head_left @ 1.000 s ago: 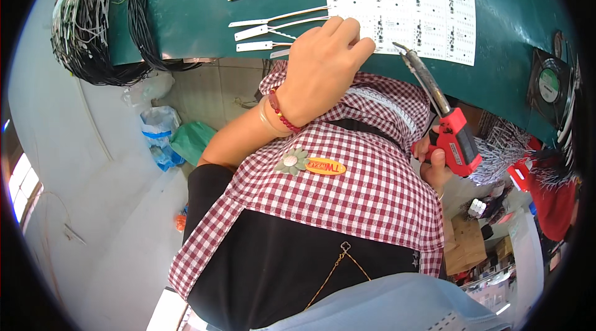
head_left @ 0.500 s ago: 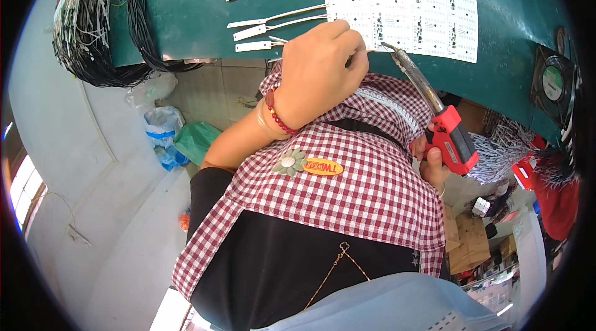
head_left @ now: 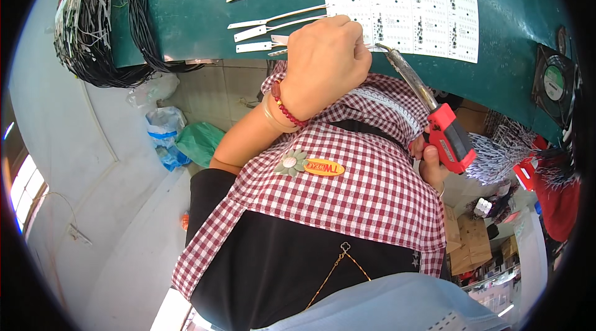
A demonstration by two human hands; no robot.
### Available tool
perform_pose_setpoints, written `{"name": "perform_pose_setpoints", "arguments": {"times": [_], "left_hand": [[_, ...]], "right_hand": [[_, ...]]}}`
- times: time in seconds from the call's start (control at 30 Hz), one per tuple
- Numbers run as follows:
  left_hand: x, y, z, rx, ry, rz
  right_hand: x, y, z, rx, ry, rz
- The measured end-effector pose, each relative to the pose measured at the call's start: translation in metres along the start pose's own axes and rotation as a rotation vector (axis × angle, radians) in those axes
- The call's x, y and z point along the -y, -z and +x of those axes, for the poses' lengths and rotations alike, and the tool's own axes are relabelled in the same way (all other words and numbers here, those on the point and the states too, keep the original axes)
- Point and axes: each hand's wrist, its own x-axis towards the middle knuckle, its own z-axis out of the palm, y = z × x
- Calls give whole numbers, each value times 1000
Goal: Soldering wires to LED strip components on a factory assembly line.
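Observation:
My left hand (head_left: pixel 328 58) is closed in a pinch at the front edge of a white circuit board sheet (head_left: pixel 428 5) with rows of small dark parts. A thin light wire (head_left: pixel 371 46) shows just right of its fingertips; the fingertips are mostly hidden behind the hand. My right hand (head_left: pixel 433 166) is wrapped round the red and black handle of a soldering iron (head_left: pixel 452 138). The iron's tip lies at the board's lower edge, close to the wire. Left of my left hand lie several white strips (head_left: pixel 251 47), some with wires running toward the sheet.
A green table (head_left: pixel 186 14) carries the work. Bundles of black wires (head_left: pixel 93 33) hang over its left part. A small black fan (head_left: pixel 551 82) stands at the right edge. Below are a green plastic bag (head_left: pixel 200 143), bundles of pale wires (head_left: pixel 496 157) and a cardboard box (head_left: pixel 470 245).
The iron's tip has moved a little left, closer to my left fingers. My left hand has turned slightly and shifted up, and more strip ends show left of it.

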Motion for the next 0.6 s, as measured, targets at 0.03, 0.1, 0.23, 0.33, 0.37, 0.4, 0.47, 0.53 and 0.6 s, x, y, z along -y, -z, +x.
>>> {"name": "perform_pose_setpoints", "arguments": {"times": [0.03, 0.1, 0.23, 0.33, 0.37, 0.4, 0.47, 0.53, 0.6], "left_hand": [[0, 0, 0, -1, 2, 0], [1, 0, 1, 0, 10, 1], [2, -1, 0, -6, 7, 3], [2, -1, 0, -6, 9, -2], [2, -1, 0, 0, 9, 1], [2, -2, 0, 7, 9, 4], [2, -1, 0, 2, 6, 0], [1, -2, 0, -3, 2, -1], [0, -3, -1, -19, -6, 4]], "right_hand": [[-4, 2, -1, -23, 0, -8], [-1, 4, 0, 13, -18, -58], [-6, 0, -7, -57, -8, -34], [5, -1, -6, 21, 3, 19], [4, 0, -7, 20, 3, 18], [3, 0, -9, -11, -24, -33], [0, 2, -10, -44, -52, -87], [-4, 5, -11, -34, -42, -140], [-1, 4, -8, 12, -53, -127]]}}
